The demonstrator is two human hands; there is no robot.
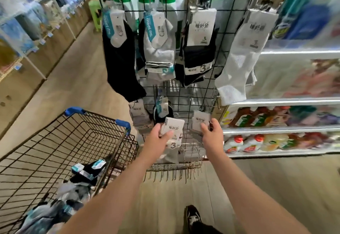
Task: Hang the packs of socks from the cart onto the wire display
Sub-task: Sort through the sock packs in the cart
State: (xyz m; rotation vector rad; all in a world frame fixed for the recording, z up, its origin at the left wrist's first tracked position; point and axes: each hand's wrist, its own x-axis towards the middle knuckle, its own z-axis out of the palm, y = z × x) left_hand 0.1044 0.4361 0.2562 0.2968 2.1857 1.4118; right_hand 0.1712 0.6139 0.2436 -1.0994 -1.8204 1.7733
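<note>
Partway. Gripping pack (pixel 173 127) in left hand (pixel 156 136), pinching hung pack (pixel 200 121) with right hand (pixel 212 132); more in cart (pixel 122 124), leftward.

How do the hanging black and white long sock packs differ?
The long black sock pack carries a teal-striped card; the long white sock pack a plain white one. The black hangs left on the black wire display, the white right. Both hang with cards uppermost.

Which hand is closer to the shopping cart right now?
Left. The left hand, gripping a sock pack, is just right of the cart; the right hand is farther right, holding a second pack on the wire display.
</note>
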